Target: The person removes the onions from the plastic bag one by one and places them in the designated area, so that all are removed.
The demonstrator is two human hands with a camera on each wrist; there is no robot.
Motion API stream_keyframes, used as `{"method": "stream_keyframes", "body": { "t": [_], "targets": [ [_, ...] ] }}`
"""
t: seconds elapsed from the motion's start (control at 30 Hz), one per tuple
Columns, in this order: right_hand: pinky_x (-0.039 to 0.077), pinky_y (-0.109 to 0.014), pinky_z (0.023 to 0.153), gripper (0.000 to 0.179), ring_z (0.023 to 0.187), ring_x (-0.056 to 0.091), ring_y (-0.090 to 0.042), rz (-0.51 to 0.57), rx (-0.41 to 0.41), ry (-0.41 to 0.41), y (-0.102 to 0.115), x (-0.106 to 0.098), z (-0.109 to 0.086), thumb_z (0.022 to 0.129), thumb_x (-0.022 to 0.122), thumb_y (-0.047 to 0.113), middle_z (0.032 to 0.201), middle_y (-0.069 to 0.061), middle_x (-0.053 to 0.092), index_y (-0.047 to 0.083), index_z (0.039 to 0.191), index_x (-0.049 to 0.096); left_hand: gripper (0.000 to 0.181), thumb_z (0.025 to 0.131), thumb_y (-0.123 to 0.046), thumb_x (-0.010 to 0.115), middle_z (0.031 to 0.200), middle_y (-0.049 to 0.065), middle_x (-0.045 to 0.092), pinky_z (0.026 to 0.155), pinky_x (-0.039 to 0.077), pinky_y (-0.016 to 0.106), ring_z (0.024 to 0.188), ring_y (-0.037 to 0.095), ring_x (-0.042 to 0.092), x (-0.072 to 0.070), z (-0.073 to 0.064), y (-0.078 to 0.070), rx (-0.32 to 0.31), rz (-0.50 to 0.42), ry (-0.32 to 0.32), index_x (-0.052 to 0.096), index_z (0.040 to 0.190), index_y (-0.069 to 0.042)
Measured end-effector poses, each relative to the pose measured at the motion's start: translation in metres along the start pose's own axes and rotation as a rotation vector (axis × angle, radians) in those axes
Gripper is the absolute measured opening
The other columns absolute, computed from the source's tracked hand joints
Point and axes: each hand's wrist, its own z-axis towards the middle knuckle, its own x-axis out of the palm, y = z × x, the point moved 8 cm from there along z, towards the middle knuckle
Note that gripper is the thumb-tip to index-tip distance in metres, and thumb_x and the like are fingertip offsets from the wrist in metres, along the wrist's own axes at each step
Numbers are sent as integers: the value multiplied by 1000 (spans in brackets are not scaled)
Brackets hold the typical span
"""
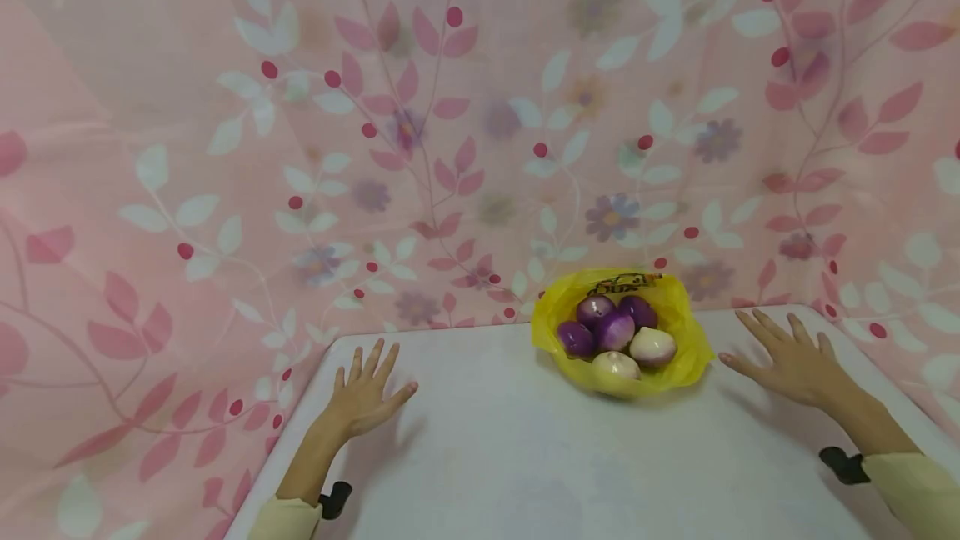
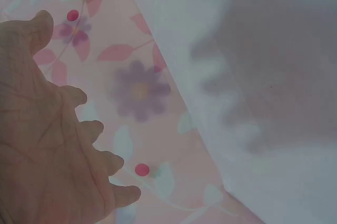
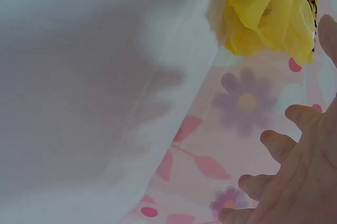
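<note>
On the white table, towards its back right, sits a yellow plastic bag [image 1: 626, 386] with its mouth spread wide. Several onions lie inside it, some purple like this purple onion [image 1: 615, 331] and others pale, such as a white onion [image 1: 617, 366] at the front. My left hand [image 1: 363, 398] hovers above the table's left side, fingers spread, holding nothing. To the right of the bag, my right hand [image 1: 798, 365] is held up with spread fingers, apart from the bag. In the right wrist view, part of the yellow bag [image 3: 268, 18] shows beyond the right hand [image 3: 300, 166].
The white table [image 1: 480, 457] has its back edge against a pink floral cloth [image 1: 480, 148], which also hangs at both sides. Dark bands, like this black strap [image 1: 843, 465], sit at both wrists beside the pale sleeves. Hand shadows fall on the tabletop.
</note>
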Motion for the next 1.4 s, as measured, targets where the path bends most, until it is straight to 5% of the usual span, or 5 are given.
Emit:
{"method": "stream_keyframes", "body": {
  "t": [0.3, 0.5, 0.9, 1.13, 1.4],
  "targets": [
    [5, -83, 92, 97, 130, 10, -68, 10, -15, 0, 15, -10, 11, 92, 50, 66, 152, -36, 20, 9, 158, 9, 87, 94, -70, 39, 164, 15, 7, 104, 3, 75, 145, 50, 0, 3, -1, 1, 3, -13, -18, 16, 159, -16],
    [25, -78, 92, 103, 128, 29, -61, 41, -35, -7, 30, -16, 20, 87, 60, 66, 148, -37, 28, 1, 155, 16, 88, 93, -71, 41, 163, 15, 8, 104, 5, 75, 145, 50, 2, -4, -4, -3, 9, -9, -12, 18, 158, -15],
    [47, -66, 76, 94, 103, 56, -54, 110, -26, -54, 52, -22, 37, 88, 61, 62, 132, -38, 49, -5, 148, 32, 88, 93, -72, 39, 164, 12, 6, 105, 4, 75, 145, 49, 0, -2, -3, -6, 12, -9, 4, 15, 159, -18],
    [49, -61, 72, 86, 100, 58, -52, 134, 14, -75, 54, -14, 45, 88, 60, 65, 125, -35, 56, 4, 145, 38, 87, 94, -71, 40, 163, 13, 9, 104, 5, 76, 144, 51, 2, 0, -3, -6, 19, -14, 2, 16, 159, -17],
    [49, -58, 73, 86, 99, 59, -50, 140, 30, -89, 59, -6, 47, 89, 59, 62, 119, -34, 60, -4, 141, 42, 89, 92, -72, 41, 164, 13, 10, 104, 7, 75, 144, 51, 0, 3, -5, -7, 11, -37, 8, 18, 159, -17]
  ]
}}
